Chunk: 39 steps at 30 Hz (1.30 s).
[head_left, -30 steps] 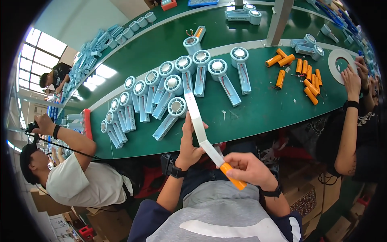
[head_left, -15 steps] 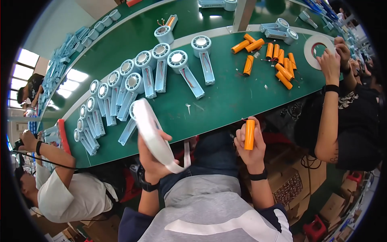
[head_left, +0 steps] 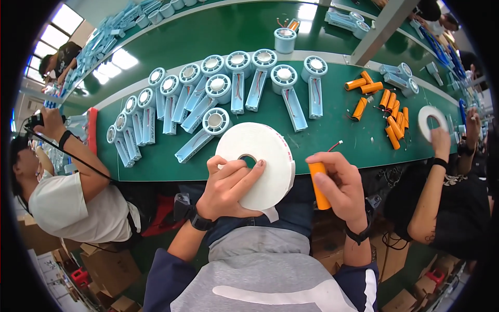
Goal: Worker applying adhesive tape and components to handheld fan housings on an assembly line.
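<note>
My left hand [head_left: 227,188] grips a wide roll of white tape [head_left: 274,166], fingers at its core and the flat face turned up. A short loose end of tape hangs from the roll's lower edge. Just right of the roll, my right hand [head_left: 345,190] pinches an orange cylindrical battery [head_left: 323,200] between thumb and fingers. A thin wire with a small white connector sticks out above it. Battery and roll are close but apart. Beyond the roll lies a light blue handheld fan body [head_left: 214,122] with an open handle.
Several more fan bodies [head_left: 238,62] stand in rows across the green table [head_left: 249,174]. Loose orange batteries [head_left: 393,125] lie at the right. There a person's hand [head_left: 441,143] touches another tape roll [head_left: 422,118]. Another person [head_left: 78,203] sits at the left. A metal post [head_left: 382,34] rises behind.
The tape roll has turned from edge-on to face-up. My right hand has rolled over from palm up, bringing the battery nearer the roll. The whole view has shifted.
</note>
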{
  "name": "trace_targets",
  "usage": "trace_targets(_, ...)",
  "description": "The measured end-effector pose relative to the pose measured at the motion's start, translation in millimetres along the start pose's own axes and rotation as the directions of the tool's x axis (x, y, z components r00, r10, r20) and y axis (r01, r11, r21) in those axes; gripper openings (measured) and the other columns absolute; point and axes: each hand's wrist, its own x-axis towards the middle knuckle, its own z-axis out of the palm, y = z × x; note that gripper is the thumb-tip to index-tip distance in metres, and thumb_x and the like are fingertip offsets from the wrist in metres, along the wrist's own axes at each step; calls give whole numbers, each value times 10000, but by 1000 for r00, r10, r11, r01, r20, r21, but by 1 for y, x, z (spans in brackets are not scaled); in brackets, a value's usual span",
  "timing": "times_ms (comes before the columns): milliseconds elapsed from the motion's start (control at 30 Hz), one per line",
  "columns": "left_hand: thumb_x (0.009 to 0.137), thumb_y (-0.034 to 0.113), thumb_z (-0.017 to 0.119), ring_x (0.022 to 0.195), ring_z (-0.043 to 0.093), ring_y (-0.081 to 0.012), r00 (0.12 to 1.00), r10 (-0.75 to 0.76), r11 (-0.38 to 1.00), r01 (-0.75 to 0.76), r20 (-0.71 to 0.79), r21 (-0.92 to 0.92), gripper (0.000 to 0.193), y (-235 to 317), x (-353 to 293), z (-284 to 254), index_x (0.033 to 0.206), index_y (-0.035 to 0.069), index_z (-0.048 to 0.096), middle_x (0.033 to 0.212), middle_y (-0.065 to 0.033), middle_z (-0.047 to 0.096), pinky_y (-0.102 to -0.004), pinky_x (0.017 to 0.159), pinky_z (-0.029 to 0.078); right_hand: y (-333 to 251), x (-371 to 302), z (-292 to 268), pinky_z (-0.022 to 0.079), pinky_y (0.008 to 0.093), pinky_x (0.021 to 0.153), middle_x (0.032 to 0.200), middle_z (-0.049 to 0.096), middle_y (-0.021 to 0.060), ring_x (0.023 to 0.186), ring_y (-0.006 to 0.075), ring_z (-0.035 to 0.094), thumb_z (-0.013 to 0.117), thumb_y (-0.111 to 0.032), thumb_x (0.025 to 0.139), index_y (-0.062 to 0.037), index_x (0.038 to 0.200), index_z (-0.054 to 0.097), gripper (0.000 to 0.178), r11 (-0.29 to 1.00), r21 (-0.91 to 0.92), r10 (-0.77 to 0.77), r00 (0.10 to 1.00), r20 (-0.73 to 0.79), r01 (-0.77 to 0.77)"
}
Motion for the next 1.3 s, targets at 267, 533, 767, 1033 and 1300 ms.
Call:
trace_targets(267, 534, 418, 846, 847, 584, -151, 999, 26, 997, -23, -39, 74, 844, 3, 1, -2, 1261, 32, 661, 827, 32, 627, -358, 810, 319, -1, 15, 29, 385, 187, 625, 885, 612, 20, 727, 30, 519, 569, -76, 975, -3, 1171, 577, 210, 983, -179, 44, 998, 48, -35)
trace_targets(533, 635, 350, 840, 827, 571, -160, 977, -161, 978, 177, -139, 113, 737, 41, 3, 27, 1255, -2, 653, 840, 16, 635, -331, 745, 341, 43, 19, 62, 397, 183, 583, 831, 629, 27, 695, 25, 537, 595, -103, 988, 28, 1169, 556, 227, 946, -196, -325, 760, -563, 259)
trace_targets(767, 650, 291, 836, 839, 588, -183, 992, -105, 988, 112, -70, 108, 689, 38, 5, 21, 1240, -15, 656, 880, -19, 650, -342, 761, 376, 47, 23, 70, 422, 193, 622, 890, 586, 4, 732, 32, 515, 557, -116, 1016, -6, 1147, 549, 172, 975, -183, -220, 648, -729, 125)
trace_targets(1033, 620, 304, 857, 900, 604, -187, 990, 32, 976, -1, 138, -217, 718, 55, -22, 19, 1265, 60, 657, 874, -25, 619, -333, 756, 423, 12, -42, -64, 334, 186, 453, 801, 573, 21, 536, 46, 437, 581, -194, 1023, -48, 1152, 542, 199, 930, -333, -352, 113, -929, 156)
trace_targets(1300, 650, 247, 863, 1167, 555, -265, 904, 296, 925, -192, 308, -327, 747, 48, 104, 125, 1325, 85, 588, 1210, -74, 596, -398, 928, 445, 44, -105, -70, 344, 187, 480, 825, 570, 41, 572, 76, 455, 543, -305, 1042, -89, 1218, 553, 279, 975, -72, -51, -100, -994, 211)
